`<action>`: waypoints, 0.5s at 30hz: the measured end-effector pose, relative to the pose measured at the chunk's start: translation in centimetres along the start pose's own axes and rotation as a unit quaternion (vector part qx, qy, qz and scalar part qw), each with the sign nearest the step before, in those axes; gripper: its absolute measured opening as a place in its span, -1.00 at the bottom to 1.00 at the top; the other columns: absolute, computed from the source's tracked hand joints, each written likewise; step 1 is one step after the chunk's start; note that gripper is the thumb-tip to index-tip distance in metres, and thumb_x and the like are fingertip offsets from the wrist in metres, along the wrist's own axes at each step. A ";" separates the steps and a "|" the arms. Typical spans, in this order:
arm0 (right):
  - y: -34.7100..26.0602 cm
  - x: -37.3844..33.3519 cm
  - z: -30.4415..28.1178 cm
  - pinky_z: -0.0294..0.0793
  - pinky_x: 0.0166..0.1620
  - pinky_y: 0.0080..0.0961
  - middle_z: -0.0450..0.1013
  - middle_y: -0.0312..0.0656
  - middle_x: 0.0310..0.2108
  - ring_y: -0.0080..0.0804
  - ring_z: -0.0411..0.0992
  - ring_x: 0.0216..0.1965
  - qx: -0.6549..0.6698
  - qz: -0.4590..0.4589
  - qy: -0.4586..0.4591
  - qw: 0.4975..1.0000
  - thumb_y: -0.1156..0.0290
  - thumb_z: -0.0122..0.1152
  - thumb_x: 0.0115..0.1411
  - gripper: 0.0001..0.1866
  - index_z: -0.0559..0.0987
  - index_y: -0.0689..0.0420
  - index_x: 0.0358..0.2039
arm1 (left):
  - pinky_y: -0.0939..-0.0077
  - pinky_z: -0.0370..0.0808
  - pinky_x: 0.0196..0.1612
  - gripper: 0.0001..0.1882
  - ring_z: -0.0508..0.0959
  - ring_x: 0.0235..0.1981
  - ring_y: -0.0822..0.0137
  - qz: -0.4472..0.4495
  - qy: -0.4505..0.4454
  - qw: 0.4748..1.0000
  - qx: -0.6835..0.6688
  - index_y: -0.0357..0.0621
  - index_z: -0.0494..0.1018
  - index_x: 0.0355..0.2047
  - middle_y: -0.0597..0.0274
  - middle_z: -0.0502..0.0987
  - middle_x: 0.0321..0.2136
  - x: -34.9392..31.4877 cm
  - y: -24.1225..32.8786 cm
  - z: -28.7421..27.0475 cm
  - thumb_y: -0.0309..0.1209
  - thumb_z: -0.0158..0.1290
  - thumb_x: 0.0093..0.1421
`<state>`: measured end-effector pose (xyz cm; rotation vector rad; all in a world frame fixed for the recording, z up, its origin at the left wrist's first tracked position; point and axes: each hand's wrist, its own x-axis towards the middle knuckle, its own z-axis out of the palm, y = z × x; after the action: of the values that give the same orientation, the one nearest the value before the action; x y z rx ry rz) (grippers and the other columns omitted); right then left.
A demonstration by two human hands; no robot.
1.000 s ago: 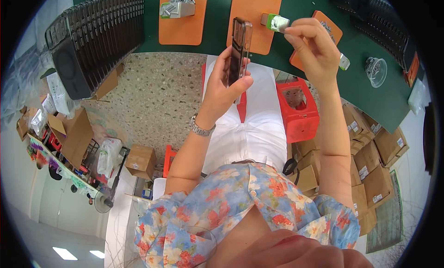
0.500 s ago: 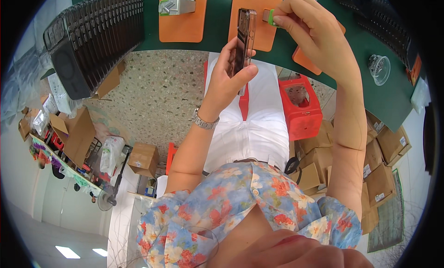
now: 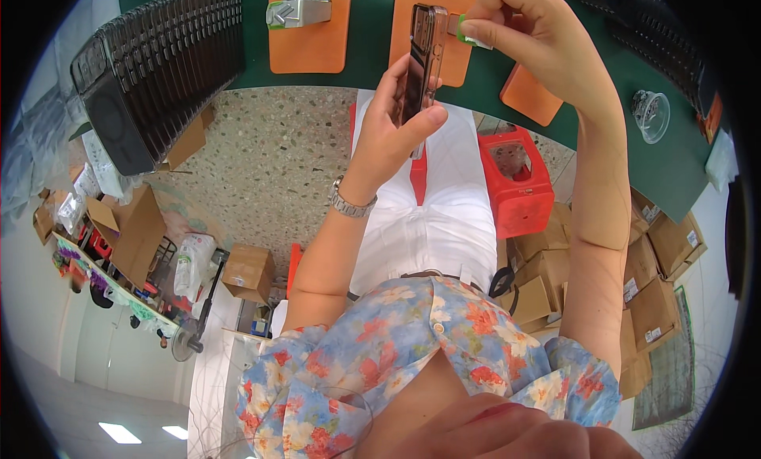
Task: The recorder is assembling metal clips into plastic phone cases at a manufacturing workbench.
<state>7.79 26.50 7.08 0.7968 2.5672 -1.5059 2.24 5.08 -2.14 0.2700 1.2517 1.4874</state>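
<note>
My left hand [image 3: 400, 126] is wrapped round a dark phone case [image 3: 420, 70] with see-through edges. It stands nearly upright, camera cutouts towards the top. To its right, my right hand [image 3: 531, 43] has thumb and fingertips pinched together at a small green-and-white edge [image 3: 474, 37]. A bit of silver metal [image 3: 453, 24] shows just left of that edge; the fingers hide the rest, so I cannot tell what is pinched. Beneath both lies an orange mat [image 3: 453, 72]. On another orange mat [image 3: 307, 56] sits a silver block with a green end [image 3: 305, 15], small metal pieces on top.
A long row of black phone cases [image 3: 158, 70] stands on the green table [image 3: 255, 31] at left. More dark cases [image 3: 650, 43] lie at far right, near a clear round cup [image 3: 653, 116]. A small orange mat [image 3: 529, 94] is below my right hand. A red stool [image 3: 519, 205] stands under the table.
The pinched fingers of my right hand have shifted slightly, and more white shows at the green edge. The phone case in my left hand has turned a little.
</note>
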 end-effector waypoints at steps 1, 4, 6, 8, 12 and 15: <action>0.2 0.0 0.0 0.27 -0.43 -0.56 0.31 -0.24 -0.60 -0.53 0.28 -0.51 0.000 0.001 0.001 1.000 0.52 0.32 0.03 -0.77 0.40 0.27 -0.56 | 0.48 0.50 -0.12 -0.33 0.51 -0.13 0.34 0.004 -0.003 1.000 0.001 -0.29 0.09 0.26 0.01 0.42 -0.01 0.1 0.1 0.0 -0.36 0.07 0.20; 2.0 0.5 0.8 0.27 -0.42 -0.57 0.32 -0.25 -0.59 -0.55 0.29 -0.50 -0.017 -0.035 0.006 0.999 0.51 0.29 0.07 -0.79 0.40 0.27 -0.55 | 0.49 0.50 -0.13 -0.33 0.51 -0.14 0.34 0.012 -0.017 1.000 0.005 -0.30 0.08 0.26 0.02 0.42 0.00 0.6 0.3 0.5 -0.37 0.07 0.20; 4.3 2.8 4.1 0.26 -0.41 -0.59 0.32 -0.25 -0.58 -0.54 0.29 -0.49 0.403 -0.389 0.047 0.827 0.50 0.24 0.13 -0.81 0.43 0.26 -0.54 | 0.49 0.50 -0.13 -0.32 0.52 -0.14 0.34 0.015 -0.009 1.000 0.017 -0.30 0.08 0.26 0.02 0.42 0.00 0.5 0.4 0.0 -0.38 0.07 0.19; 2.3 0.7 2.4 0.27 -0.39 -0.62 0.34 -0.29 -0.57 -0.58 0.29 -0.48 0.259 -0.225 0.047 0.938 0.49 0.21 0.17 -0.83 0.45 0.25 -0.51 | 0.52 0.50 -0.15 -0.31 0.52 -0.15 0.38 0.011 -0.005 1.000 0.019 -0.30 0.08 0.26 0.04 0.43 -0.01 0.5 0.7 -0.3 -0.38 0.09 0.19; 2.9 -0.7 3.5 0.28 -0.38 -0.72 0.38 -0.39 -0.53 -0.70 0.30 -0.47 0.276 0.044 0.146 0.949 0.45 0.19 0.24 -0.84 0.47 0.22 -0.45 | 0.63 0.43 -0.12 -0.17 0.42 -0.18 0.52 -0.035 -0.026 0.999 -0.022 -0.32 0.06 0.25 0.23 0.40 -0.09 1.6 0.9 0.7 -0.29 0.27 0.10; 3.6 -0.5 5.3 0.27 -0.41 -0.76 0.38 -0.42 -0.52 -0.75 0.29 -0.49 0.267 0.062 0.188 0.943 0.42 0.22 0.23 -0.82 0.44 0.19 -0.45 | 0.66 0.44 -0.20 -0.15 0.43 -0.21 0.52 -0.066 -0.026 0.997 -0.009 -0.33 0.08 0.24 0.24 0.40 -0.13 1.7 1.0 0.7 -0.25 0.28 0.08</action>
<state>8.78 23.33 1.65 1.3933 2.2738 -2.2307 1.53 7.06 -1.81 0.2089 1.1922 1.3703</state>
